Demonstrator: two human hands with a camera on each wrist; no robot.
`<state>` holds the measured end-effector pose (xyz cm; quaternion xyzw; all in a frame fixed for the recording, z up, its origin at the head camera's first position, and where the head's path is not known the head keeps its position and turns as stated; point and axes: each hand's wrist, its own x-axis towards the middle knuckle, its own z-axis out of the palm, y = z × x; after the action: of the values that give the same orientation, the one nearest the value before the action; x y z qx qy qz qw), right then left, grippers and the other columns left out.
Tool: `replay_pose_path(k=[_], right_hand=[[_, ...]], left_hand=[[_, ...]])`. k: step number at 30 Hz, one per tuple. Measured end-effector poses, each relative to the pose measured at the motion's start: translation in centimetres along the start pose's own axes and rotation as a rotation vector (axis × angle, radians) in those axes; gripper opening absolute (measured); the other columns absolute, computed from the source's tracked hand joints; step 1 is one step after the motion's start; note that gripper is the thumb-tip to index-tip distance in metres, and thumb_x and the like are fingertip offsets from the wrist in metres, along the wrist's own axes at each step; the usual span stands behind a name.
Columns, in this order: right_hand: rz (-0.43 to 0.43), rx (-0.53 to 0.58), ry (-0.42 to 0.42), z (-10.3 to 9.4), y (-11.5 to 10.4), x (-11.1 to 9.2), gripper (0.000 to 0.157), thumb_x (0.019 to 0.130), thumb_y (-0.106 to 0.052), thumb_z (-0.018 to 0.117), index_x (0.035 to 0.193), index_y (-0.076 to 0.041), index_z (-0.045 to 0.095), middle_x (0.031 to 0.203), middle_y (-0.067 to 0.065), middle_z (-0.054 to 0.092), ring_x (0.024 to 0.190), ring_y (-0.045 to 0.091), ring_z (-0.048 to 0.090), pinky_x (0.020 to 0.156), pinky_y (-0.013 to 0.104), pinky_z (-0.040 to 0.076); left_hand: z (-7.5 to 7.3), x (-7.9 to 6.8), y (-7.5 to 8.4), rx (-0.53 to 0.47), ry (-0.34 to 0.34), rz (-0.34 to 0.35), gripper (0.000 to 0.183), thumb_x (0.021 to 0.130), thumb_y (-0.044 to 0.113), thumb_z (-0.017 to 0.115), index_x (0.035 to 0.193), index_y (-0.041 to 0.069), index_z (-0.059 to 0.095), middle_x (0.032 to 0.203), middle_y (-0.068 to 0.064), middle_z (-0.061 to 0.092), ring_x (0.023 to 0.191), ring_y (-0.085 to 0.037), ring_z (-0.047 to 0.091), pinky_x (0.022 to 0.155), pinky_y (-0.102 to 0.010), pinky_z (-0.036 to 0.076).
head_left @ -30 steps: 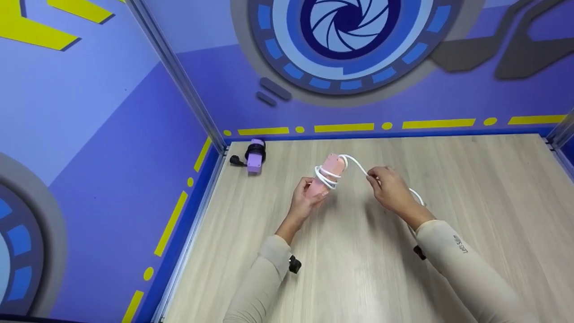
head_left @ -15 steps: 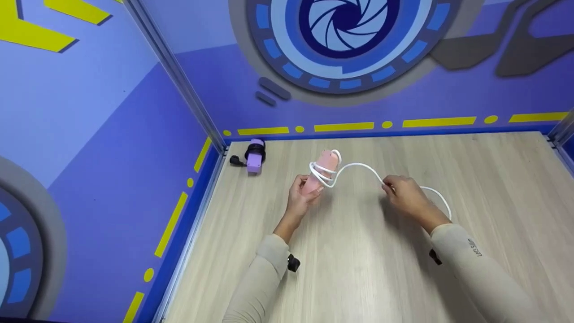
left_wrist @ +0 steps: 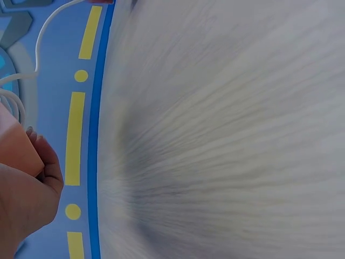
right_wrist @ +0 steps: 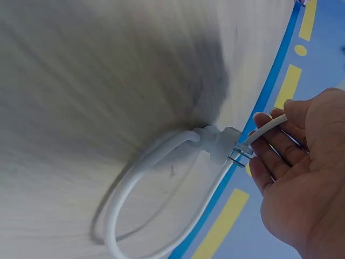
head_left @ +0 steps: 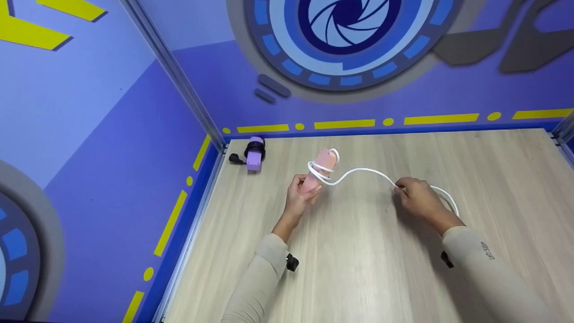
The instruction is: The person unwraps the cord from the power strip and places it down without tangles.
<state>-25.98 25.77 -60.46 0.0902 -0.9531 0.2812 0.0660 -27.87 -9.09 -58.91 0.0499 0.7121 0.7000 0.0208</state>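
The right hand has moved rightward, thumb and fingers pinching one white cord. Two blocks: pink block mid-frame, lower end clamped in the fingers of the left hand; purple block upper left. Two plugs: white plug, black plug.

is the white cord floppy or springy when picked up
Probably springy rather than limp: the white cord forms rounded curves. It looks loosely wrapped around the pink block, so may slip. The chunkier plug would likely sag.

Head view high, forward-down; wrist views close, sideways; all share back wall
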Motion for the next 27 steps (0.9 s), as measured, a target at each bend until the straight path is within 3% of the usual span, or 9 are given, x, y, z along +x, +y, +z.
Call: replay_pose_path(k=[17, 21, 24, 27], right_hand=[[0.003, -0.021, -0.048, -0.5, -0.4, 0.6, 0.019, 0.095, -0.016, 0.063, 0.108, -0.002, 0.066, 0.094, 0.014, 0.069, 0.083, 0.028, 0.058, 0.075, 0.047, 0.048], [0.006, -0.001, -0.063, -0.7, -1.1, 0.8, 0.033, 0.094, -0.019, 0.065, 0.122, -0.002, 0.06, 0.111, 0.018, 0.067, 0.101, 0.035, 0.061, 0.089, 0.055, 0.048], [0.001, -0.009, -0.056, -0.8, -2.0, 1.0, 0.048, 0.094, -0.02, 0.066, 0.137, -0.004, 0.051, 0.132, 0.021, 0.059, 0.122, 0.041, 0.055, 0.103, 0.06, 0.041], [-0.038, -0.031, -0.024, -0.7, -3.4, 1.4, 0.055, 0.093, -0.02, 0.067, 0.142, -0.007, 0.047, 0.142, 0.02, 0.052, 0.132, 0.042, 0.047, 0.11, 0.061, 0.036]], left_hand=[[0.2, 0.1, -0.4, 0.009, -0.005, -0.008, 0.043, 0.085, 0.021, 0.077, 0.12, 0.011, 0.053, 0.118, -0.003, 0.056, 0.107, -0.018, 0.053, 0.081, -0.028, 0.05], [0.4, 0.2, -0.5, 0.023, -0.004, -0.01, 0.044, 0.085, 0.023, 0.077, 0.12, 0.012, 0.053, 0.119, -0.004, 0.056, 0.109, -0.018, 0.052, 0.084, -0.029, 0.049], [0.6, 0.2, -0.6, 0.036, -0.004, -0.016, 0.045, 0.085, 0.023, 0.077, 0.121, 0.011, 0.053, 0.121, -0.005, 0.056, 0.111, -0.019, 0.052, 0.09, -0.031, 0.048], [0.8, 0.0, -0.7, 0.052, -0.01, -0.014, 0.046, 0.085, 0.022, 0.077, 0.122, 0.011, 0.053, 0.123, -0.006, 0.056, 0.113, -0.019, 0.052, 0.094, -0.033, 0.048]])
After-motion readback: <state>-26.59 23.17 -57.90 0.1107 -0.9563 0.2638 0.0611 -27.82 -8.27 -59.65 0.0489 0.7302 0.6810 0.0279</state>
